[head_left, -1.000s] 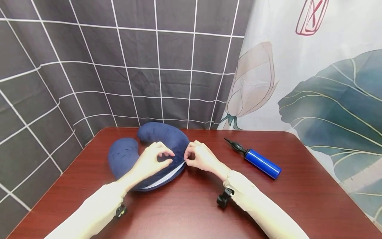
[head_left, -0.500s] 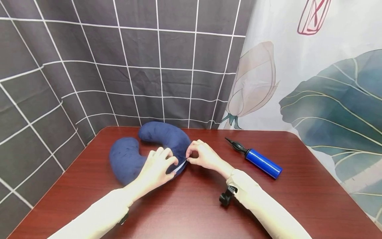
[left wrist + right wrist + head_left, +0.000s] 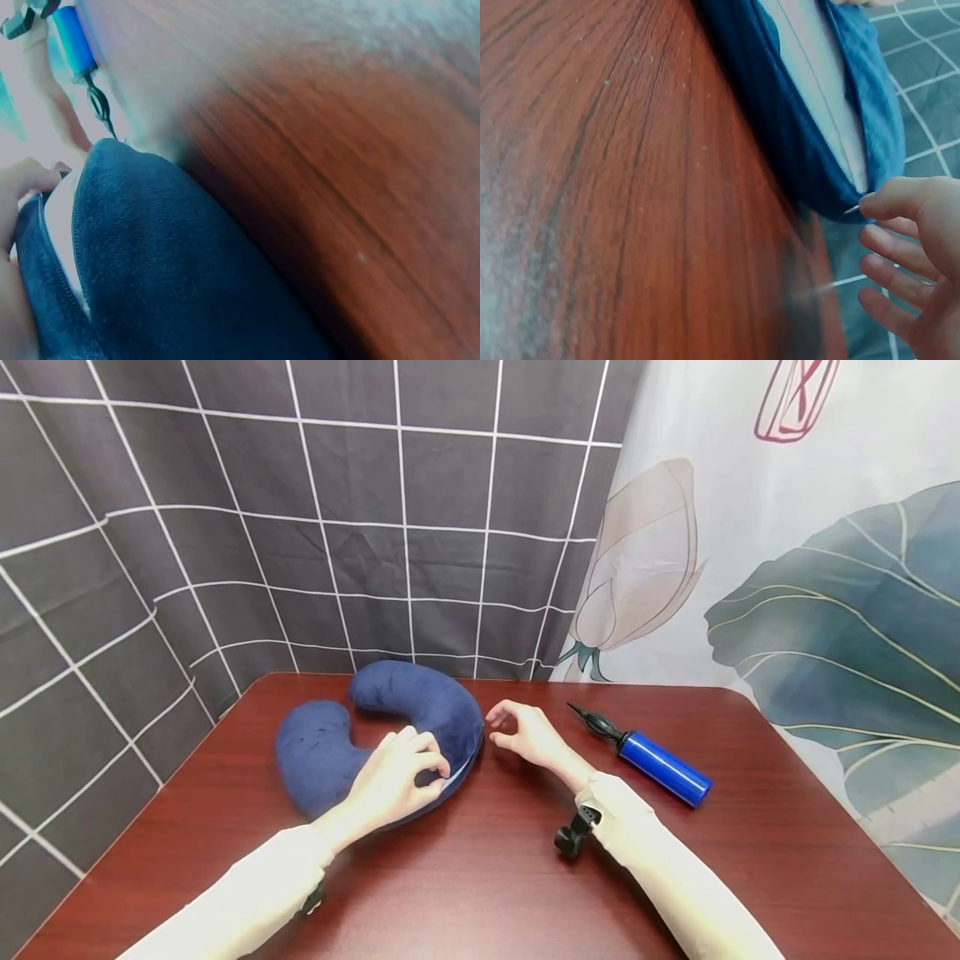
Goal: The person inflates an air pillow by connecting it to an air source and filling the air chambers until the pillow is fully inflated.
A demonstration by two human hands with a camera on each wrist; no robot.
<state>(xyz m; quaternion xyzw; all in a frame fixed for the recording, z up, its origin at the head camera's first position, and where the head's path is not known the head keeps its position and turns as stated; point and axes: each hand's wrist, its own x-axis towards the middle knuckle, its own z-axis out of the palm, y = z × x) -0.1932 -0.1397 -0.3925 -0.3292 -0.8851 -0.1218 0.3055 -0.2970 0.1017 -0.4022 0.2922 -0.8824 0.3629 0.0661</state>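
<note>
A navy blue U-shaped neck pillow lies on the table, its outer seam unzipped and white lining showing. My left hand rests over the pillow's near side and grips the fabric edge beside the open zip; its fingertips are partly hidden. My right hand is just off the pillow's right end, fingers loosely bent and spread. In the right wrist view, a small metal zip pull sits at the end of the opening, right by the right thumb tip.
A blue hand pump with a black nozzle lies to the right of my right hand. The red-brown wooden table meets a dark gridded curtain at the back and a floral curtain at right.
My left hand has come down from above the pillow onto its zip edge. My right hand has let go of the pillow's right end and moved slightly away to the right.
</note>
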